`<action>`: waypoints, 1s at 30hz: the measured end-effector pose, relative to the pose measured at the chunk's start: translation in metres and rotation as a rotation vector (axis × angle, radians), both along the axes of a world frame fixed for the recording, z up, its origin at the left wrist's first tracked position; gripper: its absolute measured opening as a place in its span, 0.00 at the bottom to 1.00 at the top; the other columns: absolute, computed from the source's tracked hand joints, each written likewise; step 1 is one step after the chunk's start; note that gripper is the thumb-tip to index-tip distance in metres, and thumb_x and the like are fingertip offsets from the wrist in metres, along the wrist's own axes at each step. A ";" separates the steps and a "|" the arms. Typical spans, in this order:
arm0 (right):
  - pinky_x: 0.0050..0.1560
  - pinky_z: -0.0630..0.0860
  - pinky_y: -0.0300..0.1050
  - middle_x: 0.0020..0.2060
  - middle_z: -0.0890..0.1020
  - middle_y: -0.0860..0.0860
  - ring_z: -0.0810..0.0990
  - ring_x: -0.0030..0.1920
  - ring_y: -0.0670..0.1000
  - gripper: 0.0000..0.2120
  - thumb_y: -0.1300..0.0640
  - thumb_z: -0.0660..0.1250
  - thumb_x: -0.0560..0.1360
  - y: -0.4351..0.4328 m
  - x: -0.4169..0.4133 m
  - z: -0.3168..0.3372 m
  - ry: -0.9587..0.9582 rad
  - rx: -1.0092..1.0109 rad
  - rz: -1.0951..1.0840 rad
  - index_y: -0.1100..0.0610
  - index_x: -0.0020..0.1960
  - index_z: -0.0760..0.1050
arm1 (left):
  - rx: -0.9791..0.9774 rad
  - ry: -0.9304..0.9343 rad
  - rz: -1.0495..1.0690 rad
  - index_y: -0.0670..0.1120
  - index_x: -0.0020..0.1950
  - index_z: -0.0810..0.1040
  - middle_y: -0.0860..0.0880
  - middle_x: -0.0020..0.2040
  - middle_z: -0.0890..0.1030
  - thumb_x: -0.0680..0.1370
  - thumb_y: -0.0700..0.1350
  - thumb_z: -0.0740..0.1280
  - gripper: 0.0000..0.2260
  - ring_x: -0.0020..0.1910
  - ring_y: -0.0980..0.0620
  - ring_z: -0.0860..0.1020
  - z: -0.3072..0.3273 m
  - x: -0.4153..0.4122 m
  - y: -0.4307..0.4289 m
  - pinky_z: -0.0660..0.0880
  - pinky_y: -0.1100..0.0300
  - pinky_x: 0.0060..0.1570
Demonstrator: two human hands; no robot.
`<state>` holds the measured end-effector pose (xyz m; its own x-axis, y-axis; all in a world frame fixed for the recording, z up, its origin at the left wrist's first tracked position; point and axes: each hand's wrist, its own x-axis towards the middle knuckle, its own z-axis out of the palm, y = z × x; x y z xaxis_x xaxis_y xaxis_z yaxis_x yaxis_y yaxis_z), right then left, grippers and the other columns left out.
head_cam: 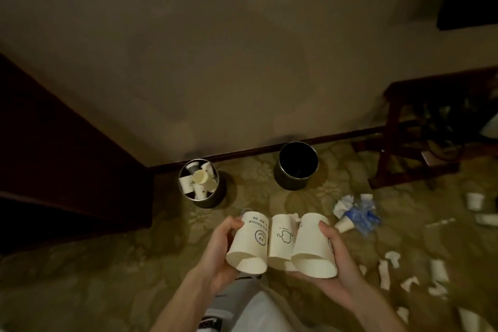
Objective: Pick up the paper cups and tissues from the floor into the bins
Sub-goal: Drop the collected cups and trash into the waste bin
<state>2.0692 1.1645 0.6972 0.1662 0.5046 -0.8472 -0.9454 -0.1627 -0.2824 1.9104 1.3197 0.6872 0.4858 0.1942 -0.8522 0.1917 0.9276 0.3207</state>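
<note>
My left hand (219, 256) grips a white paper cup with a blue smiley face (249, 242), its open mouth facing me. My right hand (341, 259) holds another white paper cup (312, 245). A third cup with a small drawing (281, 240) is wedged between the two. All three are held above the patterned carpet. Ahead to the left stands a round bin (213, 198) with several cups in it. A second, dark bin (295, 180) stands by the wall to the right. Crumpled tissues and blue plastic (358, 210) lie on the floor at the right.
More paper cups (475, 201) and torn tissue scraps (385, 272) are scattered on the carpet at the right. A dark wooden cabinet (67, 164) fills the left side. A wooden stool or rack (420, 137) stands at the far right against the wall.
</note>
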 end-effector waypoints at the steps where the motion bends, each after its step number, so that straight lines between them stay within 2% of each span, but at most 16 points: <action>1: 0.53 0.76 0.70 0.54 0.83 0.63 0.83 0.52 0.65 0.26 0.46 0.71 0.68 0.003 0.005 -0.004 0.012 -0.003 -0.033 0.56 0.63 0.75 | -0.017 0.009 -0.026 0.45 0.69 0.73 0.32 0.65 0.76 0.60 0.48 0.76 0.37 0.63 0.31 0.74 -0.005 0.008 0.006 0.68 0.37 0.63; 3: 0.58 0.72 0.73 0.57 0.82 0.63 0.81 0.56 0.67 0.26 0.46 0.72 0.69 0.014 0.035 -0.024 0.059 -0.044 -0.132 0.54 0.64 0.76 | -0.078 0.018 -0.133 0.44 0.68 0.73 0.33 0.62 0.78 0.62 0.48 0.77 0.35 0.57 0.34 0.78 -0.027 0.051 0.033 0.71 0.38 0.61; 5: 0.59 0.72 0.73 0.58 0.81 0.63 0.79 0.59 0.67 0.25 0.44 0.71 0.70 0.024 0.045 -0.021 0.080 -0.048 -0.201 0.53 0.64 0.76 | -0.105 0.000 -0.140 0.43 0.66 0.76 0.35 0.59 0.81 0.66 0.50 0.76 0.30 0.52 0.37 0.81 -0.029 0.072 0.048 0.78 0.43 0.53; 7: 0.52 0.76 0.70 0.56 0.81 0.64 0.79 0.58 0.67 0.22 0.42 0.68 0.72 0.043 0.076 -0.028 0.081 -0.117 -0.260 0.52 0.62 0.76 | -0.143 0.024 -0.233 0.43 0.65 0.77 0.36 0.58 0.81 0.67 0.52 0.76 0.28 0.50 0.39 0.83 -0.037 0.113 0.070 0.80 0.47 0.44; 9: 0.46 0.80 0.64 0.54 0.81 0.63 0.81 0.55 0.65 0.18 0.43 0.66 0.74 0.059 0.099 -0.026 0.021 -0.116 -0.278 0.51 0.59 0.75 | -0.144 0.040 -0.295 0.43 0.65 0.77 0.36 0.59 0.81 0.68 0.54 0.75 0.29 0.50 0.40 0.83 -0.045 0.146 0.088 0.80 0.48 0.43; 11: 0.43 0.82 0.51 0.53 0.80 0.57 0.84 0.51 0.53 0.08 0.51 0.64 0.80 0.073 0.125 -0.030 -0.023 -0.125 -0.306 0.49 0.58 0.73 | -0.134 0.045 -0.347 0.42 0.66 0.76 0.36 0.59 0.81 0.71 0.54 0.73 0.27 0.51 0.40 0.83 -0.052 0.179 0.106 0.80 0.47 0.45; 13: 0.41 0.79 0.33 0.55 0.76 0.46 0.82 0.46 0.36 0.16 0.62 0.66 0.79 0.085 0.147 -0.050 0.047 -0.049 -0.386 0.49 0.62 0.69 | -0.148 0.035 -0.378 0.41 0.66 0.77 0.36 0.58 0.82 0.73 0.54 0.71 0.26 0.51 0.40 0.83 -0.063 0.211 0.124 0.79 0.45 0.54; 14: 0.41 0.78 0.30 0.54 0.77 0.44 0.81 0.45 0.32 0.21 0.62 0.71 0.76 0.091 0.156 -0.058 0.063 -0.047 -0.389 0.51 0.65 0.67 | -0.144 0.052 -0.394 0.41 0.65 0.77 0.37 0.57 0.82 0.73 0.55 0.70 0.25 0.51 0.40 0.82 -0.066 0.225 0.131 0.76 0.44 0.58; 15: 0.41 0.80 0.34 0.51 0.81 0.47 0.82 0.44 0.36 0.23 0.57 0.74 0.72 0.099 0.163 -0.070 0.025 -0.062 -0.381 0.53 0.64 0.69 | -0.138 0.074 -0.415 0.41 0.65 0.77 0.37 0.56 0.83 0.73 0.54 0.70 0.25 0.49 0.40 0.83 -0.072 0.239 0.138 0.75 0.44 0.57; 17: 0.35 0.81 0.46 0.39 0.85 0.55 0.85 0.38 0.51 0.19 0.44 0.70 0.72 0.111 0.179 -0.092 -0.077 -0.187 -0.357 0.55 0.56 0.76 | -0.111 0.120 -0.427 0.42 0.63 0.77 0.38 0.49 0.85 0.72 0.52 0.68 0.22 0.43 0.41 0.84 -0.090 0.265 0.151 0.77 0.46 0.49; 18: 0.37 0.81 0.50 0.38 0.85 0.56 0.85 0.38 0.54 0.18 0.41 0.69 0.72 0.117 0.188 -0.104 -0.069 -0.194 -0.378 0.54 0.53 0.79 | -0.091 0.142 -0.425 0.41 0.60 0.77 0.39 0.45 0.85 0.71 0.50 0.67 0.21 0.39 0.41 0.84 -0.100 0.278 0.158 0.77 0.47 0.46; 21: 0.41 0.81 0.53 0.42 0.86 0.53 0.86 0.41 0.55 0.14 0.40 0.68 0.71 0.133 0.216 -0.148 -0.085 -0.214 -0.417 0.49 0.44 0.85 | -0.086 0.188 -0.431 0.38 0.54 0.77 0.39 0.40 0.85 0.71 0.47 0.62 0.17 0.36 0.42 0.84 -0.137 0.313 0.175 0.76 0.47 0.45; 23: 0.35 0.81 0.51 0.36 0.86 0.50 0.86 0.37 0.52 0.13 0.40 0.66 0.72 0.143 0.237 -0.180 -0.079 -0.233 -0.412 0.45 0.37 0.85 | -0.098 0.199 -0.435 0.37 0.56 0.76 0.40 0.40 0.85 0.75 0.48 0.59 0.17 0.36 0.43 0.84 -0.169 0.335 0.184 0.78 0.49 0.41; 25: 0.31 0.81 0.50 0.32 0.85 0.49 0.85 0.34 0.50 0.18 0.39 0.60 0.76 0.155 0.261 -0.218 -0.040 -0.226 -0.406 0.41 0.34 0.83 | -0.102 0.221 -0.425 0.38 0.58 0.75 0.41 0.41 0.84 0.76 0.48 0.58 0.18 0.38 0.43 0.83 -0.207 0.356 0.189 0.78 0.50 0.41; 28: 0.35 0.80 0.51 0.39 0.85 0.52 0.85 0.39 0.53 0.22 0.36 0.54 0.79 0.165 0.294 -0.279 -0.019 -0.216 -0.306 0.45 0.48 0.83 | -0.118 0.257 -0.384 0.39 0.66 0.73 0.39 0.53 0.81 0.80 0.49 0.59 0.19 0.52 0.41 0.79 -0.266 0.385 0.191 0.75 0.47 0.50; 30: 0.45 0.76 0.53 0.45 0.84 0.54 0.82 0.46 0.56 0.28 0.32 0.50 0.78 0.168 0.315 -0.323 0.025 -0.207 -0.222 0.48 0.54 0.81 | -0.079 0.271 -0.379 0.41 0.65 0.74 0.42 0.51 0.83 0.82 0.47 0.58 0.15 0.49 0.43 0.81 -0.307 0.399 0.192 0.80 0.49 0.44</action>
<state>2.3845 1.3325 0.3741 0.2308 0.2743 -0.9336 -0.9706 -0.0027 -0.2407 2.3091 1.5114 0.3803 0.2679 -0.0242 -0.9631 0.5885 0.7956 0.1437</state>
